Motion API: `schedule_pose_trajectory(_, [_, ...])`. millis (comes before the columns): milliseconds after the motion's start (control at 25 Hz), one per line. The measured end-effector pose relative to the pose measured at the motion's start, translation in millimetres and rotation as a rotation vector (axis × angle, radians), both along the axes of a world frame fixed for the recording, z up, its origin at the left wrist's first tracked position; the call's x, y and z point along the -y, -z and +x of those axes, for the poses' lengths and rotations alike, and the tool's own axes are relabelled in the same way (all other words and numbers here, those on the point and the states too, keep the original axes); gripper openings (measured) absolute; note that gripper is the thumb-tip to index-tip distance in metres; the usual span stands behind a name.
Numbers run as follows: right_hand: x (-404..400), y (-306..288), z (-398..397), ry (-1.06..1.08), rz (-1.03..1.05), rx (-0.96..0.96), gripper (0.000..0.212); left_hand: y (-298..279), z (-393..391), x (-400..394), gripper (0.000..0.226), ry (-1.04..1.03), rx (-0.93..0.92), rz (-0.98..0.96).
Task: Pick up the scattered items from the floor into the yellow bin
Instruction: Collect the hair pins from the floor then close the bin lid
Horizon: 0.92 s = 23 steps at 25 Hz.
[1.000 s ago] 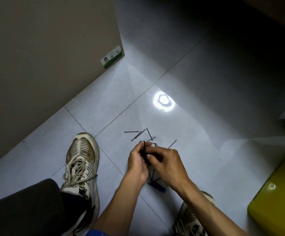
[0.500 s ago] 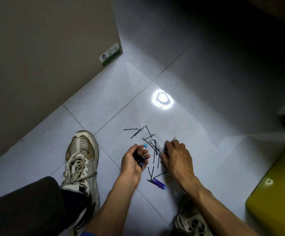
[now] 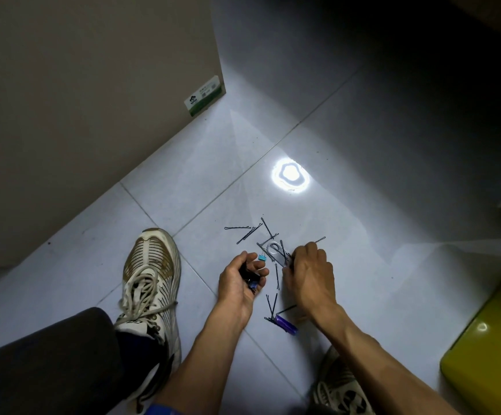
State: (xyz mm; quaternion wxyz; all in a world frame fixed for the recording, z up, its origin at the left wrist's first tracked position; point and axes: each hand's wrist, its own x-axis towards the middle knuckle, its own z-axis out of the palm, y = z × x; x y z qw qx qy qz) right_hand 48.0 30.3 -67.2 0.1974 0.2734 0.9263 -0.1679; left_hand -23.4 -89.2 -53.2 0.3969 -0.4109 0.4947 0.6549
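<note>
We're looking down at a pale tiled floor [image 3: 363, 265], and the scattered items are right there in the lamp's glare: thin black hairpins [image 3: 244, 233] fanned out like dropped needles, a tiny teal binder clip [image 3: 262, 257], a silvery flat clip [image 3: 274, 250] and a purple cylinder [image 3: 286, 324] lying nearest us on crossed pins. Our left hand [image 3: 238, 284] is curled round a small dark bundle with a blue end poking out below the fingers. Our right hand [image 3: 310, 275] is down on the pile, fingertips bent onto the pins beside the silvery clip; whether it has actually pinched one, we cannot tell. The yellow bin [image 3: 489, 354], glossy and rounded, sits at the right edge, well apart from the pile. A white and brown sneaker [image 3: 150, 283] is planted to the left.
</note>
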Motion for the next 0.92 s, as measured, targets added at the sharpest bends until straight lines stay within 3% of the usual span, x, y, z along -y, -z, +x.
schedule_pose_trajectory(240, [-14.9, -5.4, -8.1, 0.151, -0.223, -0.029, 0.005, -3.2, 2.7, -3.5, 0.02, -0.023, 0.002, 0.003])
schedule_pose_trajectory(480, [-16.4, -10.0, 5.2, 0.486, -0.429, -0.117, 0.019, -4.5, 5.3, -9.4, 0.02, -0.015, 0.005, 0.018])
schedule_pose_trajectory(720, [-18.5, -21.4, 5.1, 0.676, -0.549, -0.323, 0.038, -4.7, 5.1, -12.9, 0.018, -0.004, -0.011, 0.043])
schedule_pose_trajectory(920, [-7.8, -43.6, -0.4, 0.749, -0.976, -0.433, 0.007, -9.0, 4.5, -28.6, 0.023, -0.002, -0.03, 0.124])
